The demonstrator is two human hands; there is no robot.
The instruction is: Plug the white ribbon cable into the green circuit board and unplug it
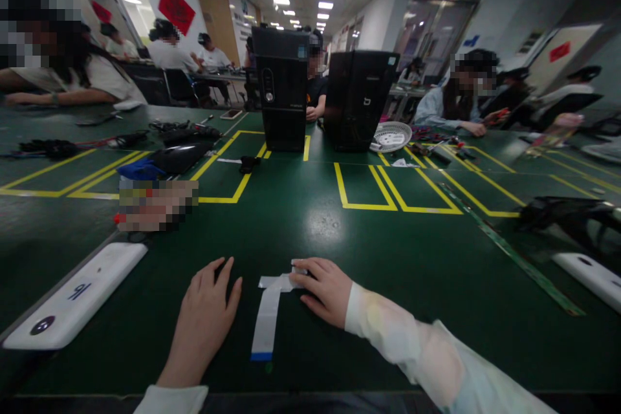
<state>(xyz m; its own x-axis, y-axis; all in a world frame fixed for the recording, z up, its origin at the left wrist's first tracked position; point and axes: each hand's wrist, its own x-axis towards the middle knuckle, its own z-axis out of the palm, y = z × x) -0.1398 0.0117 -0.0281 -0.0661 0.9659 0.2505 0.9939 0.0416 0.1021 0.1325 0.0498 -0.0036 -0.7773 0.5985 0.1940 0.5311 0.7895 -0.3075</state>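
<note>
A white flat ribbon cable (pixel 265 323) with a blue end lies folded on the green table in front of me. Its long leg points toward me, and a short piece crosses at the top. My right hand (pixel 324 288) rests over the cable's upper right part, fingertips on it and covering some of it. The thumb of that hand is held apart from the fingers, beside the cable. To the left of the cable, my left hand (pixel 208 310) lies with its fingers apart and holds nothing, not touching the cable.
White devices (pixel 104 291) lie at both sides. Two black computer towers (pixel 285 90) stand at the back, by a white basket (pixel 392 136). Yellow tape (pixel 369 207) marks the green tabletop (pixel 233 388). Cables (pixel 48 147) and a green strip (pixel 524 272) lie around. People sit nearby.
</note>
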